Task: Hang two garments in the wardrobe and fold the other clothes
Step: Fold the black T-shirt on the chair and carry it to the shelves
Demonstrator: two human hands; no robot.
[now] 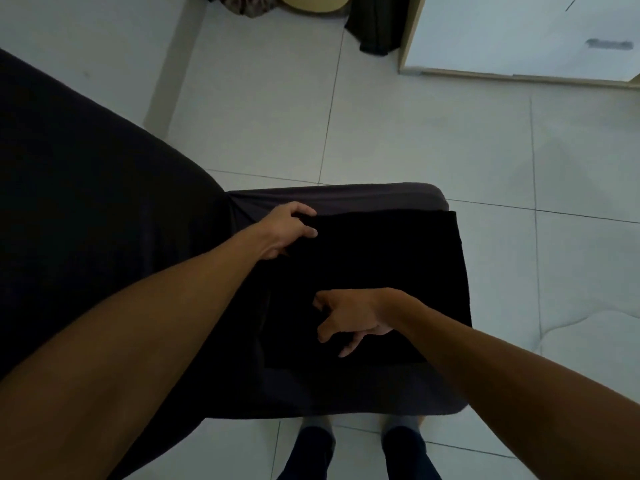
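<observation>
right hand (360, 315) spread open over flat black garment (388, 258), left hand (289, 230) pinching its far-left corner

- left hand (289, 230), arm stretched forward, fingers (310, 233) curled in a pinch, thumb on top.
- right hand (353, 315), palm down, fingers spread and loose, arm reaching in from the right.
- both forearms bare.

A room in a home: pale tiled floor (415, 140), a dark-covered sofa seat (346, 393) nearby, a white cabinet (512, 32) at far right, and clothes (375, 24) hanging beside it.
</observation>
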